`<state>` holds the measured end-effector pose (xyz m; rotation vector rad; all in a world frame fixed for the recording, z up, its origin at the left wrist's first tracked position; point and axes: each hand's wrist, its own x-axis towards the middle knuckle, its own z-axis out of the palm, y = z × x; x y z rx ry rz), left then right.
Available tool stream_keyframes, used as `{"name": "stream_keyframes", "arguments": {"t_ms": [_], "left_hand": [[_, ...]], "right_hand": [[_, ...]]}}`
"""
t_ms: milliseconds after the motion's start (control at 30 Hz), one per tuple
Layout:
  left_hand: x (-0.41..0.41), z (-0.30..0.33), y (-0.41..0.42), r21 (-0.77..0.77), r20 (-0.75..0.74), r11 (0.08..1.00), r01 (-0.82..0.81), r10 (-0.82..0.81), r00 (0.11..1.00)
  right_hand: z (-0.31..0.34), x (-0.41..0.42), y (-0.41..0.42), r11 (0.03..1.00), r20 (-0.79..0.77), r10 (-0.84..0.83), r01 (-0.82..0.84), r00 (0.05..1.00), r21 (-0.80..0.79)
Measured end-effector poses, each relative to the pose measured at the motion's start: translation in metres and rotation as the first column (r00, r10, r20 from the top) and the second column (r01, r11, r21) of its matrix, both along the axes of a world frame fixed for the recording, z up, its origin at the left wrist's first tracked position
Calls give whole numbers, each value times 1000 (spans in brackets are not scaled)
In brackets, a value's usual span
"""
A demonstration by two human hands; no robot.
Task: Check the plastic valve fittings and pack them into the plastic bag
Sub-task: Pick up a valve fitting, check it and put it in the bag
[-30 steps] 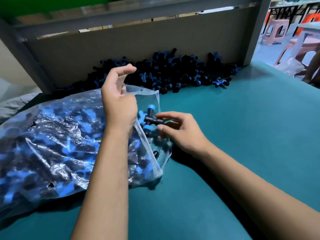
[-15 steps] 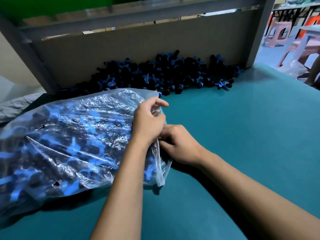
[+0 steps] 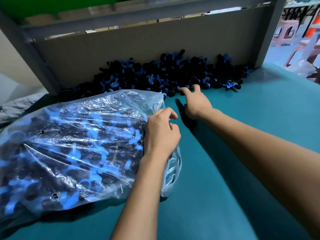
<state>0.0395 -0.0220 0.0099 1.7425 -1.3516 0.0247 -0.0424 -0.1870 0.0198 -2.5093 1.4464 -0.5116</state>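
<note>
A clear plastic bag (image 3: 72, 146), bulging with black and blue valve fittings, lies on the left of the teal table (image 3: 225, 196). My left hand (image 3: 161, 134) rests on the bag's open right end, fingers curled on the plastic film. A long heap of loose black and blue fittings (image 3: 166, 75) lies against the cardboard back wall. My right hand (image 3: 195, 101) is stretched out to the near edge of that heap, fingers spread, its fingertips touching the front fittings. Nothing is held in it.
A brown cardboard wall (image 3: 138, 45) in a grey metal frame closes the back of the table. Grey cloth (image 3: 15, 106) lies at the far left. Pink plastic stools (image 3: 285, 32) stand beyond the table's right edge.
My right hand left the bag's mouth, having dropped its fitting inside, and reached forward to the heap. My left hand lowered onto the bag's open end.
</note>
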Motion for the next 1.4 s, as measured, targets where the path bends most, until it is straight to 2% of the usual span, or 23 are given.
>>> {"name": "stream_keyframes", "arguments": {"t_ms": [133,267,567,700,833,900,967,1033,1200,1333,1400], "left_hand": [[-1,0,0,1,-14,1000,-6,6,1000],[0,-1,0,2,-25,1000,-9,9,1000],[-1,1,3,5,-92,1000,-13,13,996],[-2,4,5,6,-104,1000,-14,15,995],[-2,3,7,4,-120,1000,-5,5,993],[-2,3,7,-2,-118,1000,-3,3,993],[-2,3,6,-8,-111,1000,-3,2,994],[-2,3,6,-13,-110,1000,-3,2,994],[1,7,4,-78,-188,997,-1,-14,982],[-4,10,3,-121,-300,993,16,-52,953],[-7,9,2,-97,-321,994,52,-80,944]], "right_hand": [[9,12,-19,996,-225,-24,42,974,77],[8,16,-23,998,-289,-14,33,957,58],[-2,-28,17,1000,30,3,-3,1000,2],[-9,-50,34,990,261,-142,131,955,57],[-11,-55,39,959,363,-281,278,888,62],[-8,-52,36,970,276,-241,237,931,47],[-5,-48,32,989,104,-150,147,983,32],[-4,-48,33,995,81,-95,91,992,50],[-10,-62,54,997,299,5,-27,954,69],[-20,-78,76,988,500,46,-112,865,103],[-23,-83,82,980,628,70,-171,775,101]]}}
